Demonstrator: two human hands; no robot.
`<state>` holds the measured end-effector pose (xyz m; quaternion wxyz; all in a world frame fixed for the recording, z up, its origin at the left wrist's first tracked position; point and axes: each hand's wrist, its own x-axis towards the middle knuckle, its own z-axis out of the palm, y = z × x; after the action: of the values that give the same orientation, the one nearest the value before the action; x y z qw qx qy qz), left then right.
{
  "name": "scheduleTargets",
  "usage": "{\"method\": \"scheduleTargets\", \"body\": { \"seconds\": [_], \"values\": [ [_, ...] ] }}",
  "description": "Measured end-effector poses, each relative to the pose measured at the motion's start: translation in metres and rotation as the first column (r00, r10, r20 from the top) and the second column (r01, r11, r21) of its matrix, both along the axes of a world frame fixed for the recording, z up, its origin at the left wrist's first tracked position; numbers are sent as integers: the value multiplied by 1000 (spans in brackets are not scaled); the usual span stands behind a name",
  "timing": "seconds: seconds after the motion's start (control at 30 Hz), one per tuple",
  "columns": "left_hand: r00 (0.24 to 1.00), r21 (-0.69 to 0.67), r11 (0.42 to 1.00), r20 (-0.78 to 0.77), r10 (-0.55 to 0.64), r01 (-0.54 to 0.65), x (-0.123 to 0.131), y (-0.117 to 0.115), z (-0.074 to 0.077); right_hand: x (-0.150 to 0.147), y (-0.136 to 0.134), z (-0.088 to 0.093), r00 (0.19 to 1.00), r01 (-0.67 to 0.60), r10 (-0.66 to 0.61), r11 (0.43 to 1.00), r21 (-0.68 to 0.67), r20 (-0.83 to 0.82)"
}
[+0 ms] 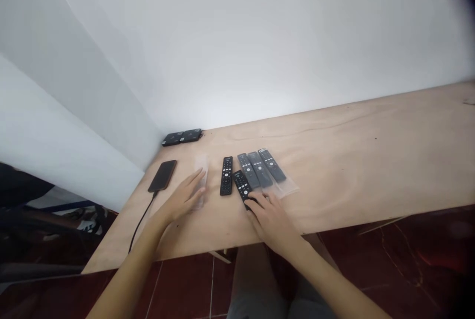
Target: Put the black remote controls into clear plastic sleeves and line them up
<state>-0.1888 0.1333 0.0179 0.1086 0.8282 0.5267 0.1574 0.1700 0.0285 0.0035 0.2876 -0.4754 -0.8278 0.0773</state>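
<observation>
My right hand (pixel 270 217) grips the lower end of a black remote control (pixel 242 184), which lies tilted on the table. Beside it, to the left, another bare black remote (pixel 226 176) lies nearly straight. My left hand (pixel 184 197) rests with fingers apart on or against a clear plastic sleeve (pixel 201 163); whether it presses the sleeve down I cannot tell. Beyond my right hand, three remotes lie side by side in clear sleeves: a left one (pixel 248 170), a middle one (pixel 260 169) and a right one (pixel 272 164).
A phone (pixel 162 176) with a black cable (pixel 142 220) lies at the left of the wooden table (pixel 352 160). Two flat black boxes (pixel 181 136) sit in the far left corner by the white wall (pixel 260 47). The table's front edge runs just before my lap.
</observation>
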Motion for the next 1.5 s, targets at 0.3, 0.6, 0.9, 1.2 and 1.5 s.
{"method": "scheduleTargets", "body": {
  "seconds": [0.3, 0.6, 0.9, 1.2, 1.5],
  "values": [
    [998, -35, 999, 57, 31, -29, 3, 54, -2, -14, 8, -8, 996, 49, -46, 998, -39, 83],
    [995, 126, 992, 94, -42, 30, 53, 0, 15, -17, 12, -14, 997, 53, -51, 998, -31, 65],
    [992, 149, 989, 119, -35, 17, 121, -43, -17, -23, 30, -21, 997, 40, -39, 999, -8, 67],
    [991, 247, 969, 125, -54, 22, 123, -51, -21, -10, 33, -17, 980, 200, -200, 980, -7, -11],
    [990, 259, 965, 114, -78, 46, 121, -39, -28, 11, 4, -19, 973, 228, -227, 974, 19, -35]
  ]
}}
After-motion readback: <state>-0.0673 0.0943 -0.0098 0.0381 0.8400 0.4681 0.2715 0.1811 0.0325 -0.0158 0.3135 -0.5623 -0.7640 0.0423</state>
